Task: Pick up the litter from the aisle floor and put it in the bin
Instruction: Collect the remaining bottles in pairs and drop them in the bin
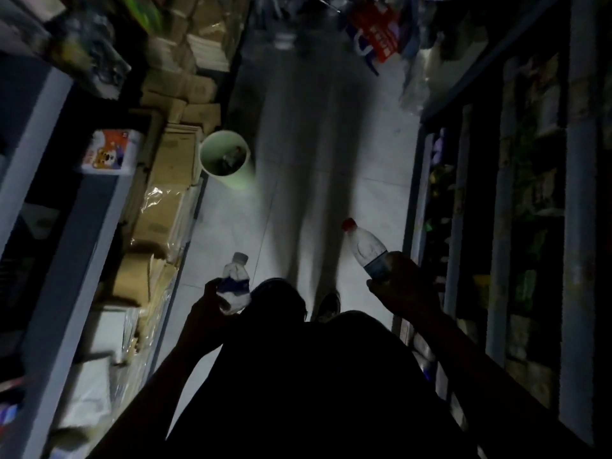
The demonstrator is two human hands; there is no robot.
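- Left hand [207,304]: grips crumpled blue-labelled bottle [234,282].
- Right hand [402,284]: grips red-capped bottle [366,248].
- Green bin [225,154]: upright ahead on aisle floor [298,200], beside cardboard boxes [172,180].

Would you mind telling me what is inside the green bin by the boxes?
The bin is open-topped, and some dark, crumpled litter lies at its bottom. The picture is too dim and blurred to tell what it is, and the near wall hides part of the floor.

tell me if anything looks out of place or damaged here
The small bottle in the left hand looks crumpled. A red and white bag lies on the floor far down the aisle, past the bin.
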